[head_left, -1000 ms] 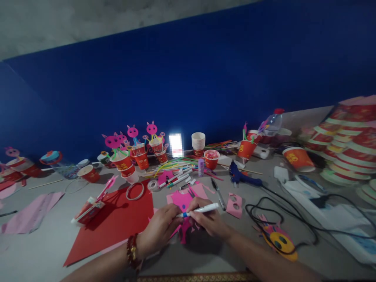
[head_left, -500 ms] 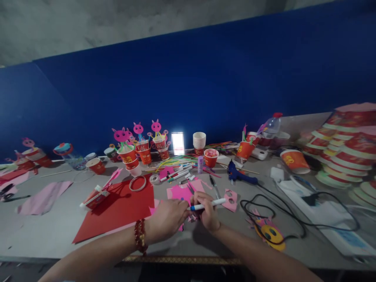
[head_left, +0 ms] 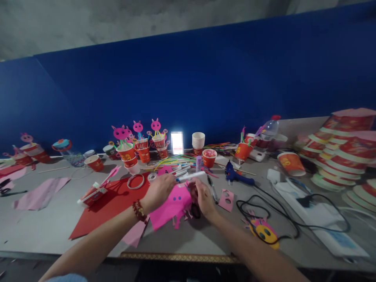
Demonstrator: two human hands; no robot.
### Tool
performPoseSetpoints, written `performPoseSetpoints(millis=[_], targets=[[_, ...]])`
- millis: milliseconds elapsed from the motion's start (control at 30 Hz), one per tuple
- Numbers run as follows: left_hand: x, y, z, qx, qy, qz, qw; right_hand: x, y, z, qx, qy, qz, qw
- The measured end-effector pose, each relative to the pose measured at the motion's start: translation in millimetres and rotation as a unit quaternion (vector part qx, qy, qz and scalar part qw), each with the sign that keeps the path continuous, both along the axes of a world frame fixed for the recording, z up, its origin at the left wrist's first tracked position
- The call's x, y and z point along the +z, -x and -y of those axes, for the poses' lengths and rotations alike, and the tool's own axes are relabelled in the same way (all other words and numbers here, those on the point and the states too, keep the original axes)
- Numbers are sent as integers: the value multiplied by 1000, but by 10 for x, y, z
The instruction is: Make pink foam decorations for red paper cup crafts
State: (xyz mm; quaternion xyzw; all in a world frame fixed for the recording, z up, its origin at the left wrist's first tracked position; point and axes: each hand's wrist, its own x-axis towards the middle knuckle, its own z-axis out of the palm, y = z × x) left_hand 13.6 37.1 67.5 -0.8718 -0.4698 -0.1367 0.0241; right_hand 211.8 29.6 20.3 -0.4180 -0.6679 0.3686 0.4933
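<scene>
A white marker (head_left: pixel 192 176) with a blue end is held up over the work area. My left hand (head_left: pixel 160 192), wearing a red beaded bracelet (head_left: pixel 138 210), pinches its blue end. My right hand (head_left: pixel 204 197) is closed on the white body; its fingertips are blurred. Beneath the hands lies a bright pink cutout (head_left: pixel 167 209) with two blue dots and fringed lower edges. Black scissors (head_left: pixel 195 210) lie beside it, partly hidden by my right hand. Pink paper with round holes (head_left: pixel 226 200) and a black pen (head_left: pixel 212 188) are at the right.
Red paper (head_left: pixel 108 211) lies left, near a tape ring (head_left: pixel 135 181). Several markers (head_left: pixel 183 169) and a purple glue stick (head_left: pixel 198 163) are behind. A blue glue gun (head_left: pixel 239 177), its black cord (head_left: pixel 288 211) and a power strip (head_left: pixel 320 223) lie right. Stacked cups (head_left: pixel 346 152) stand farther right.
Both hands and the marker have moved away from me, toward the pens. More of the pink cutout and the scissors is uncovered.
</scene>
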Motion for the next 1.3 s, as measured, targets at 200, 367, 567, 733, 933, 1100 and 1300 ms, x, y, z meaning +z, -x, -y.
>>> performPoseSetpoints(millis=[200,367,567,733,933,1100,1300], targets=[[-305,460,-259,73,-52,-35,995,-23,-83,-137,-59,-5,-68,996],[-507,478,-302,89,-60,-55,993,25,-93,-129,-35,-37,228,972],[-497,526,-351,57,-57,-25,996,29,-74,-125,-5,-30,338,941],[-427,539,-169,-34,-36,11,999,44,-117,-158,-10,-27,434,900],[-395,446,123,-146,-18,23,989,36,-136,-165,-8,-18,473,881],[-405,338,271,-205,5,-8,979,3,-128,-176,-7,-19,458,889],[-552,278,345,-191,27,-40,980,4,-129,-193,-20,10,444,896]])
